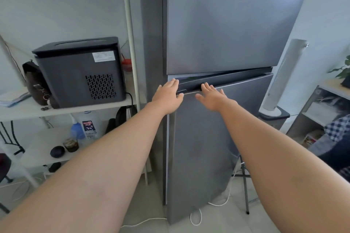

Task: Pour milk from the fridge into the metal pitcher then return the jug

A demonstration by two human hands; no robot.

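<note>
A tall grey fridge (pixel 223 24) fills the centre of the frame, with an upper door and a lower door (pixel 217 147). Both bare arms reach forward to the top edge of the lower door, at mid-frame. The left hand (pixel 167 98) lies flat against the door's upper left corner, its fingers straight and together, the tips at the dark recessed handle strip (pixel 217 81), the thumb spread to the right. The right hand (pixel 213 96) rests just beside it, fingers straight and slightly spread, the tips on the same strip; neither hand clasps anything. The lower door stands slightly ajar, its top edge tilted away from the upper door.

At the left of the frame a white shelf (pixel 62 108) carries a dark boxy appliance (pixel 79 70). On the shelf below it stands a milk jug (pixel 90 126) with a red and blue label, well apart from both hands. A white tower fan (pixel 282 75) stands at the right.
</note>
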